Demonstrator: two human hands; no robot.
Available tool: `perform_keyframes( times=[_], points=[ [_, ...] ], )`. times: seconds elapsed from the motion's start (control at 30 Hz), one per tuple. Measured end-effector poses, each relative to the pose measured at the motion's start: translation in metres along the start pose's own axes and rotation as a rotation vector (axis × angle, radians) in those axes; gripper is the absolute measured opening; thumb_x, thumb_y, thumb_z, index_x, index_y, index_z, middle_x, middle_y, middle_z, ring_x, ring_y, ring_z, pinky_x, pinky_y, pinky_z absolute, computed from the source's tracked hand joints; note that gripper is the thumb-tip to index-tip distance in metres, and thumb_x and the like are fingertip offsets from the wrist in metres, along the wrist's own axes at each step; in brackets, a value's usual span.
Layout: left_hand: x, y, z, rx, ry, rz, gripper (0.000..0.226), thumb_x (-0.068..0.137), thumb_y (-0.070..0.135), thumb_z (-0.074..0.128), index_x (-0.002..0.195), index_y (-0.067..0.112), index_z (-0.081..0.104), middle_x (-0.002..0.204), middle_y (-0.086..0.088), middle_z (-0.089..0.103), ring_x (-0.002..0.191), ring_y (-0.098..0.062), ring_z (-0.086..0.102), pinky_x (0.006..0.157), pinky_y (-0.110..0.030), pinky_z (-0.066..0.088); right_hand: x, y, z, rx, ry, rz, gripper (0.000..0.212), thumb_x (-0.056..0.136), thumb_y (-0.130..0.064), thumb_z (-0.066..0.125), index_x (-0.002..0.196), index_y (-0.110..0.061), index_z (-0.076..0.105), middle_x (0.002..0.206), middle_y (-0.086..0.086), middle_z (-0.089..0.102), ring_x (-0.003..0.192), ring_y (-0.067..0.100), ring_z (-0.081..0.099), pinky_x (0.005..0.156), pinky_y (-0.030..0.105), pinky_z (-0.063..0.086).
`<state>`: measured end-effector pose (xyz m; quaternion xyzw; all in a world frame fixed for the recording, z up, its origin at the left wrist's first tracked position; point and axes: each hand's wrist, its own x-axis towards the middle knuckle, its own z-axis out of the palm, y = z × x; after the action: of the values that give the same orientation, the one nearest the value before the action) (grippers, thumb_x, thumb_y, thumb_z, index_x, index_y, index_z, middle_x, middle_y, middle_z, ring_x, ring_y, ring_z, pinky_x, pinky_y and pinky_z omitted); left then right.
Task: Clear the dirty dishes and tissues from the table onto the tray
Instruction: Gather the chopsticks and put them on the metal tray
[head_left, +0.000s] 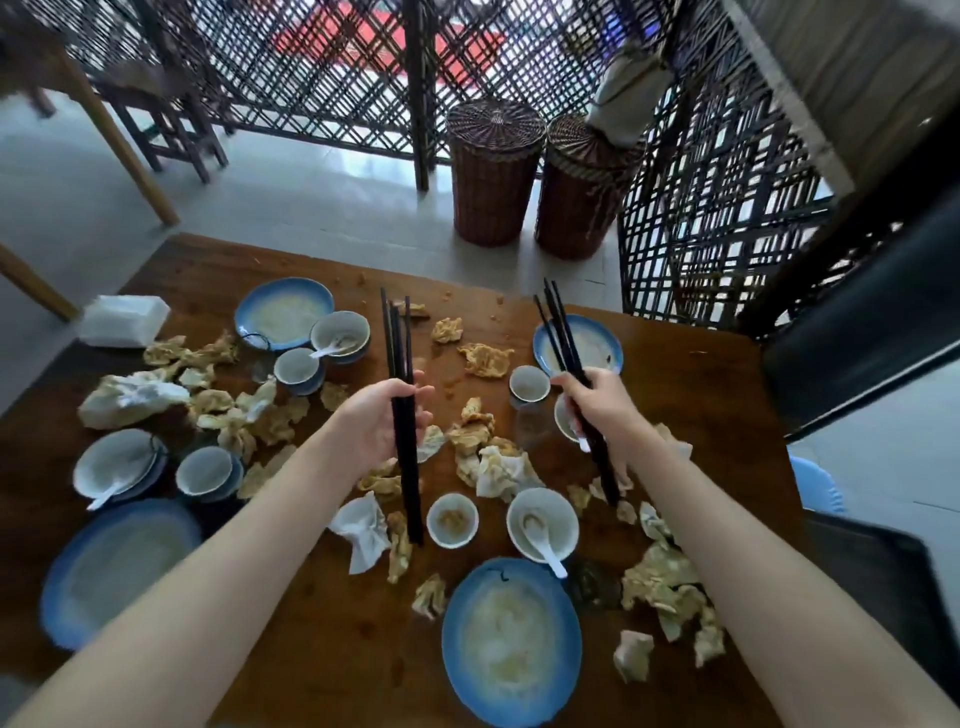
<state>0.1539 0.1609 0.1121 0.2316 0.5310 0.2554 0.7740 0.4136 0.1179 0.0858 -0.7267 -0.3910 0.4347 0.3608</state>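
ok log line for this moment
left hand: grips chopsticks | right hand: grips more chopsticks | bowls, plates, tissues: on table

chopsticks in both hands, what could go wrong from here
1. The left hand grips the left chopsticks mid-length as a loose bundle, so one might slip out among the tissues.
2. The right chopsticks, held in the right hand, have low-hanging ends. Swinging them toward the tray could clip the bowl or its spoon.
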Motion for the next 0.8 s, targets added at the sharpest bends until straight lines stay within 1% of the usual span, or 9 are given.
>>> perform_keyframes(
  times=[0.07,0.13,0.27,0.37,0.47,0.57,0.7,0.73,0.8],
  points=[
    [-0.027,-0.017,-0.007,0.040,-0.014,0.003,0.015,0.095,0.013,0.045,0.098,0.013,0.059,0.086,-0.004,0.060,0.066,-0.016,0.054,0.054,-0.027,0.047,-0.043,0.006,0.005,0.140,-0.009,0.045,0.027,0.098,-0.019,0.049,0.098,0.006,0.059,0.061,0.006,0.052,0.038,0.015,0.042,0.035,0.023,0.033],
    [-0.054,-0.038,-0.013,0.068,-0.033,-0.007,0.016,0.096,0.014,0.044,0.095,0.011,0.060,0.083,-0.005,0.060,0.065,-0.017,0.053,0.056,-0.027,0.046,-0.083,0.016,0.011,0.277,-0.022,0.109,0.025,0.098,-0.021,0.050,0.104,0.002,0.059,0.064,0.005,0.055,0.039,0.014,0.042,0.034,0.022,0.032],
    [-0.096,-0.081,-0.010,0.064,-0.067,-0.038,0.016,0.097,0.014,0.043,0.096,0.009,0.058,0.083,-0.006,0.059,0.065,-0.018,0.052,0.057,-0.027,0.043,-0.146,0.040,0.020,0.559,-0.015,0.250,0.021,0.099,-0.027,0.047,0.097,-0.011,0.061,0.063,0.005,0.059,0.036,0.012,0.044,0.035,0.018,0.032],
    [-0.118,-0.110,0.003,0.061,-0.150,-0.090,0.016,0.098,0.012,0.039,0.094,0.009,0.053,0.079,-0.005,0.054,0.061,-0.017,0.048,0.054,-0.025,0.039,-0.190,0.058,0.017,0.600,0.004,0.329,0.026,0.100,-0.033,0.043,0.091,-0.015,0.059,0.061,0.002,0.062,0.038,0.011,0.046,0.036,0.018,0.031],
    [-0.130,-0.137,0.025,0.089,-0.203,-0.101,0.014,0.098,0.012,0.037,0.095,0.011,0.051,0.082,-0.005,0.054,0.064,-0.019,0.049,0.059,-0.028,0.035,-0.231,0.074,0.004,0.645,0.027,0.385,0.031,0.100,-0.037,0.038,0.090,-0.015,0.057,0.056,-0.001,0.062,0.038,0.010,0.045,0.038,0.017,0.030],
    [-0.137,-0.162,0.053,0.115,-0.252,-0.130,0.013,0.098,0.011,0.037,0.096,0.014,0.049,0.085,-0.004,0.056,0.058,-0.018,0.054,0.058,-0.028,0.035,-0.265,0.088,-0.017,0.691,0.087,0.382,0.029,0.101,-0.035,0.038,0.094,-0.014,0.057,0.068,0.003,0.061,0.048,0.013,0.044,0.044,0.023,0.029],
    [-0.148,-0.200,0.094,0.182,-0.287,-0.173,0.013,0.098,0.013,0.041,0.110,0.011,0.047,0.091,-0.005,0.060,0.069,-0.022,0.055,0.060,-0.031,0.042,-0.308,0.115,-0.058,0.695,0.154,0.356,0.032,0.102,-0.033,0.036,0.097,-0.008,0.057,0.075,0.006,0.060,0.052,0.014,0.048,0.049,0.027,0.034],
    [-0.152,-0.209,0.106,0.193,-0.298,-0.189,0.013,0.098,0.013,0.042,0.109,0.010,0.047,0.090,-0.005,0.059,0.068,-0.021,0.056,0.060,-0.031,0.044,-0.318,0.124,-0.071,0.694,0.171,0.354,0.035,0.102,-0.034,0.036,0.096,-0.008,0.058,0.075,0.006,0.060,0.053,0.014,0.049,0.050,0.027,0.035],
    [-0.160,-0.230,0.134,0.217,-0.334,-0.228,0.012,0.098,0.014,0.041,0.098,0.007,0.051,0.085,-0.005,0.055,0.064,-0.020,0.057,0.056,-0.029,0.044,-0.335,0.144,-0.100,0.709,0.220,0.350,0.035,0.102,-0.034,0.036,0.098,-0.010,0.061,0.078,0.006,0.061,0.056,0.014,0.050,0.051,0.027,0.037]
  ],
)
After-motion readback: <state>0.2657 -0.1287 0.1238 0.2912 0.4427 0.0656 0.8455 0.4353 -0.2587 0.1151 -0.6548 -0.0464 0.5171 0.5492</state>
